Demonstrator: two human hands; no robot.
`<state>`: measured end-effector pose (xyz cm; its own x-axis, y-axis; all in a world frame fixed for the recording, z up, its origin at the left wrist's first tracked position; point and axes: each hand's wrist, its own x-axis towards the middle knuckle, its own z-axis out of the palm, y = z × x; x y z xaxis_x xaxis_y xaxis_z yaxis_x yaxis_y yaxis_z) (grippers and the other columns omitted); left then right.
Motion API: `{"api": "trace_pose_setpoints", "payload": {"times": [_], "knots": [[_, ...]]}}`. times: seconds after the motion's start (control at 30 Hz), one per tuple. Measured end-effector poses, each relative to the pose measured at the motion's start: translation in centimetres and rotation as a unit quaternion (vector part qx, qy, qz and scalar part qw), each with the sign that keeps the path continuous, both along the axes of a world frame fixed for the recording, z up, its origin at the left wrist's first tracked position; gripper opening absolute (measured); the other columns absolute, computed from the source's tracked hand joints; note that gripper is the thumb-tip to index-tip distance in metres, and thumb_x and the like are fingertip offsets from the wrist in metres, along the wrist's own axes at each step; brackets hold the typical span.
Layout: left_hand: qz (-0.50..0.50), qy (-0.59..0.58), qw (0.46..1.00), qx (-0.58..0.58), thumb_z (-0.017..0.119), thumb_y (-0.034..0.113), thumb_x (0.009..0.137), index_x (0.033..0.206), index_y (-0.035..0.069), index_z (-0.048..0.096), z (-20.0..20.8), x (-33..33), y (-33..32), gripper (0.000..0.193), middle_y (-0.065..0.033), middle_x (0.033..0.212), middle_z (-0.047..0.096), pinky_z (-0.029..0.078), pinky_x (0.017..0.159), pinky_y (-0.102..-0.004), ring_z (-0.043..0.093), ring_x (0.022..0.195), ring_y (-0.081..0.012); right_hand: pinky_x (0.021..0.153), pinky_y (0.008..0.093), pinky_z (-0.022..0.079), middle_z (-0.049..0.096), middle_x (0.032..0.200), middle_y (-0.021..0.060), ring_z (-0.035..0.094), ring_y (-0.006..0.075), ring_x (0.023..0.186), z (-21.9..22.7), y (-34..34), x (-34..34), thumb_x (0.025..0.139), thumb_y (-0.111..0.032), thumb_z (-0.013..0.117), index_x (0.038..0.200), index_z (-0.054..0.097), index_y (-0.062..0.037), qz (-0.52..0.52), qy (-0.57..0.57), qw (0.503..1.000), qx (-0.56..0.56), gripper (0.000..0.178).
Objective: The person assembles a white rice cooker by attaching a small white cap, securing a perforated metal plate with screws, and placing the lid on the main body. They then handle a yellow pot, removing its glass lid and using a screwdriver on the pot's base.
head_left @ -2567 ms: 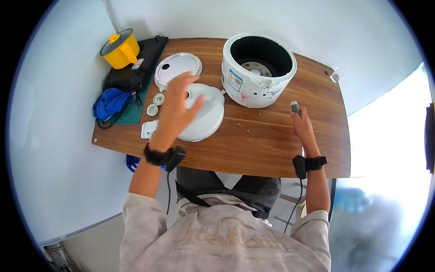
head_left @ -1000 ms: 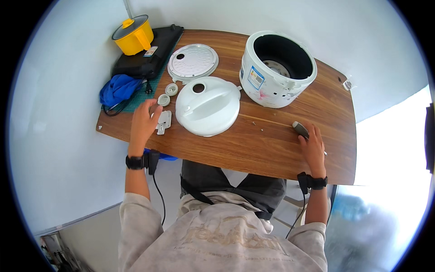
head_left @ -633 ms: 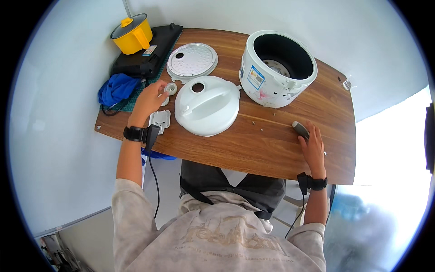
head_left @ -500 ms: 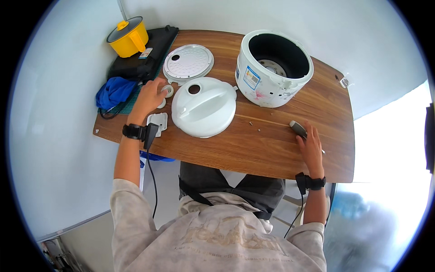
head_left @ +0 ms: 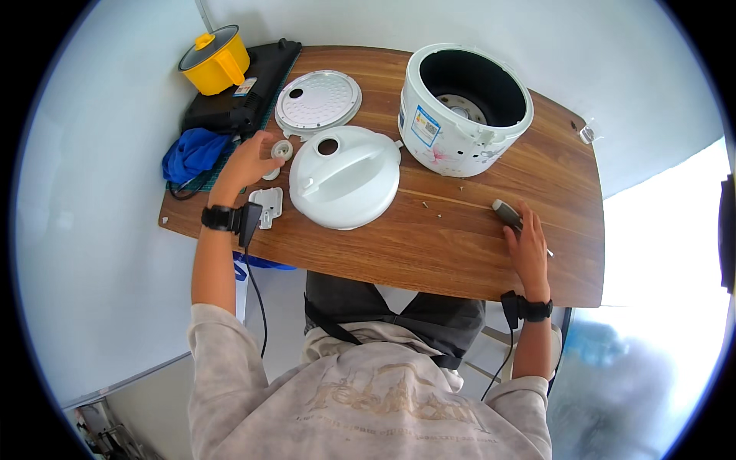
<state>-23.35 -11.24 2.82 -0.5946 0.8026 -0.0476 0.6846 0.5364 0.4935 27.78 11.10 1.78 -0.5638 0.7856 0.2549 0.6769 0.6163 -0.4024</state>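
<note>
My left hand (head_left: 248, 163) hovers at the table's left side, thumb and fingers apart, with nothing between them. Just beyond its fingertips lie small white round parts (head_left: 283, 150), and a white plastic bracket-like piece (head_left: 267, 205) is nearer me. To their right sits a white domed rice cooker lid cover (head_left: 345, 180) with a round hole and a moulded handle. A round inner lid plate (head_left: 322, 101) rests behind it. At the right, my right hand (head_left: 527, 249) lies loosely over a grey-handled screwdriver (head_left: 506, 213), fingers apart; its palm hides part of the tool.
The white rice cooker body (head_left: 441, 146), its top uncovered, stands at the back right. A yellow pot (head_left: 217, 67) sits on a black case (head_left: 222, 113) at the far left, near a blue cloth bundle (head_left: 195, 156). Tiny screws (head_left: 425, 205) dot the wooden table (head_left: 368, 249).
My left hand has shifted very slightly, its thumb and fingers a little farther apart. My right hand stays over the screwdriver. The whole view has moved a touch.
</note>
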Motion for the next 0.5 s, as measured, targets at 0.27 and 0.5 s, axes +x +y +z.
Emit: {"api": "trace_pose_setpoints", "payload": {"times": [0.27, 0.5], "knots": [[0.001, 0.014, 1.000, -0.015, 0.079, 0.024, 0.080, 0.131, 0.009, 0.054, -0.9, 1.9, -2.4, 0.059, -0.0190, 0.124, 0.065, 0.050, 0.095, -0.0436, 0.061, 0.118, -0.0364, 0.096, 0.0492, 0.048, 0.057, 0.130, 0.0218, 0.057, 0.0447, 0.116, 0.2, -0.1, 0.0, 0.089, -0.008, 0.068, 0.144, 0.043, -0.0078, 0.000, -0.005, 1.000, -0.004, 0.060], [-0.006, 0.039, 0.997, 0.063, 0.077, 0.018, 0.081, 0.119, 0.009, 0.060, -2.8, 1.2, -3.2, 0.043, -0.0172, 0.112, 0.064, 0.050, 0.090, -0.0440, 0.062, 0.107, -0.0367, 0.100, 0.0491, 0.046, 0.051, 0.137, 0.0224, 0.054, 0.0444, 0.122, 1.5, -0.4, 0.1, 0.088, -0.010, 0.069, 0.148, 0.040, -0.0096, 0.020, -0.017, 0.999, 0.037, 0.066]]}}
